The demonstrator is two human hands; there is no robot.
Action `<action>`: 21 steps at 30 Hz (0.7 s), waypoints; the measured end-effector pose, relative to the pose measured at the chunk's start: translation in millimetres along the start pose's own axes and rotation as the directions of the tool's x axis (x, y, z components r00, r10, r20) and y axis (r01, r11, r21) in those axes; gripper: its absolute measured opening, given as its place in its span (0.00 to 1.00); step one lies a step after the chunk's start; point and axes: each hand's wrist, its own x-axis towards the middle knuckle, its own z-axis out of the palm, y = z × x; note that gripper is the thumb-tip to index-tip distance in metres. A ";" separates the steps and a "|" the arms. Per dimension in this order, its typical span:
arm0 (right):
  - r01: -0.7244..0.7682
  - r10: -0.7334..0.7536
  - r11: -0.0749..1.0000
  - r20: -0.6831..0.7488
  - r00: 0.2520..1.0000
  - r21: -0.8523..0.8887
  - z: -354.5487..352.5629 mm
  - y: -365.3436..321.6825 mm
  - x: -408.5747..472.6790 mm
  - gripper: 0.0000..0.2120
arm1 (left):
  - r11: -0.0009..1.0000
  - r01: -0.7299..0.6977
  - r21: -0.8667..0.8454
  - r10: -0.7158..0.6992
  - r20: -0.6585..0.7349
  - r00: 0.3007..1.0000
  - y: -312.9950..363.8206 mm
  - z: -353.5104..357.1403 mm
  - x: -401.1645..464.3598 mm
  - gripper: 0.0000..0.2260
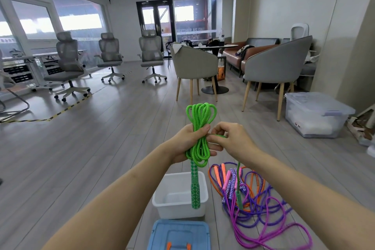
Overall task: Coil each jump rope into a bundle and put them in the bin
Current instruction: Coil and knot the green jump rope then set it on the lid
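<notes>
While my left hand (187, 143) clamps the coiled green jump rope (199, 128) mid-bundle, my right hand (229, 137) pinches its loose strand at 3 o'clock. Soft, light, springy cord: hold the waist. White bin (160, 199) waits at 6 o'clock.

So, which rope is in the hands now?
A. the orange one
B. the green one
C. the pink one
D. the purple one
B: the left hand grips the coiled green rope above the bin, and the right hand pinches a strand of it; the other ropes lie on the floor.
</notes>
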 end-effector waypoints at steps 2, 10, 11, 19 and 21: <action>0.020 -0.020 1.000 0.029 0.999 -0.011 -0.9 -4.7 0.8 0.08 | 1.000 -0.021 -0.002 0.021 -0.022 1.000 0.3 -0.9 -0.1 0.14; 0.024 -0.024 0.999 0.009 1.000 0.035 -7.2 -13.6 2.3 0.07 | 0.997 -0.058 -0.047 0.056 -0.038 0.998 0.8 -3.4 -2.2 0.11; 0.029 -0.029 0.999 0.010 1.000 0.037 -8.0 -13.7 2.1 0.08 | 0.998 -0.054 -0.045 0.053 -0.027 0.998 1.5 -3.2 -2.3 0.11; -0.011 -0.027 0.993 0.310 0.950 0.120 -30.6 0.7 -4.9 0.05 | 0.998 0.034 0.045 -0.035 0.033 0.999 4.8 -9.0 -5.7 0.12; -0.078 0.047 0.995 0.391 0.919 0.065 -32.7 10.2 -6.9 0.10 | 0.988 0.093 0.122 -0.104 0.094 0.990 7.5 -11.4 -9.8 0.11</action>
